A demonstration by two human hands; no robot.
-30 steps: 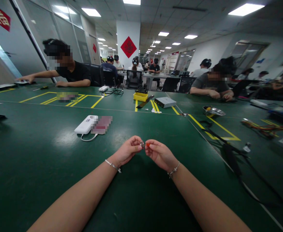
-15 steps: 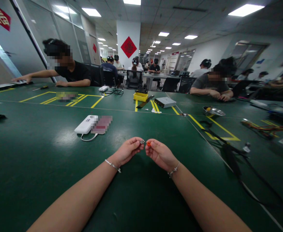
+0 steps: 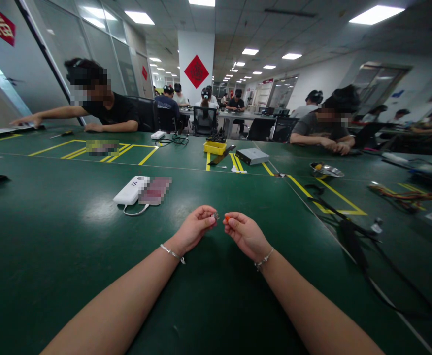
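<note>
Over the green table my two hands face each other, fingertips a small gap apart. My left hand pinches a small silvery metal piece between thumb and fingers; its exact kind is too small to make out. Between the thumb and forefinger of my right hand is a small orange piece, mostly covered by the fingertips. The two pieces do not touch. Beyond my left hand lie a white power bank with a short white cable and a blurred reddish flat object.
Farther back stand a yellow bin, a grey box and a metal dish. Black cables and coloured wires lie at right. One person sits across at left, another at right.
My hands have drawn very slightly apart, and the left fingers have shifted around the metal piece. The person at left reaches a little farther left.
</note>
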